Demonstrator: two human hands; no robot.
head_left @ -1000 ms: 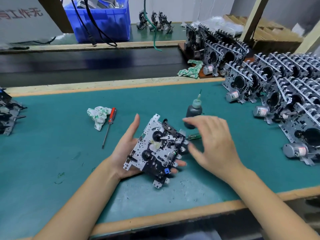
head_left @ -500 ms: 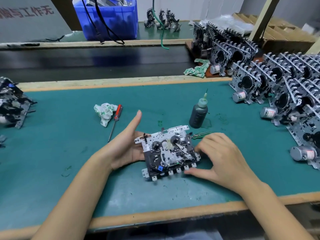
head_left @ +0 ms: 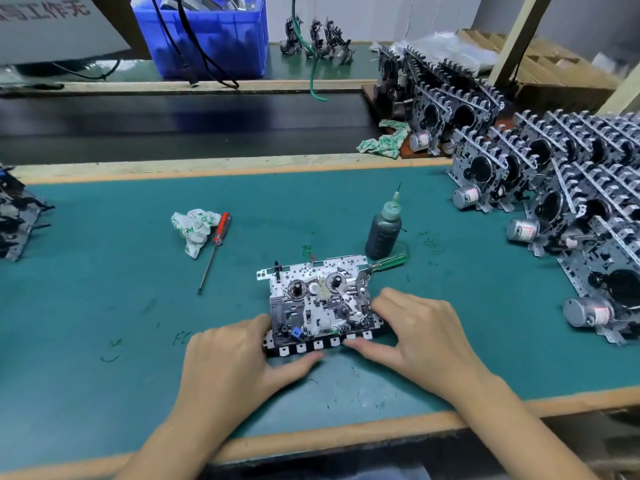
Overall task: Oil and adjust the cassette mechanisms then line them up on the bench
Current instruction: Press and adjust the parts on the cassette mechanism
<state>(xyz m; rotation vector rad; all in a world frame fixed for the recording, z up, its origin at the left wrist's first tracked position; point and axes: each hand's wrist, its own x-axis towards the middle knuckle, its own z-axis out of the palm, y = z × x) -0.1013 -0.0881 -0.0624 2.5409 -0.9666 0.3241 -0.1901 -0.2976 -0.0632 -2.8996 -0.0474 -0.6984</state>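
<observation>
A metal cassette mechanism (head_left: 317,299) lies flat on the green bench mat (head_left: 104,299), its row of white keys toward me. My left hand (head_left: 235,365) grips its near-left corner, thumb under the key row. My right hand (head_left: 419,334) grips its right side, thumb along the front keys. A dark oil bottle (head_left: 382,230) with a needle tip stands upright just behind the mechanism. A green-handled screwdriver (head_left: 388,263) lies at the mechanism's back-right corner.
Several cassette mechanisms (head_left: 561,202) stand in rows along the right side. A red-handled screwdriver (head_left: 216,244) and a crumpled cloth (head_left: 192,226) lie to the left. More mechanisms (head_left: 14,216) sit at the left edge. A blue bin (head_left: 207,32) stands at the back.
The mechanism went from tilted in my left palm to lying flat on the mat. My left hand moved from behind it to its near-left corner. My right hand closed on its right side.
</observation>
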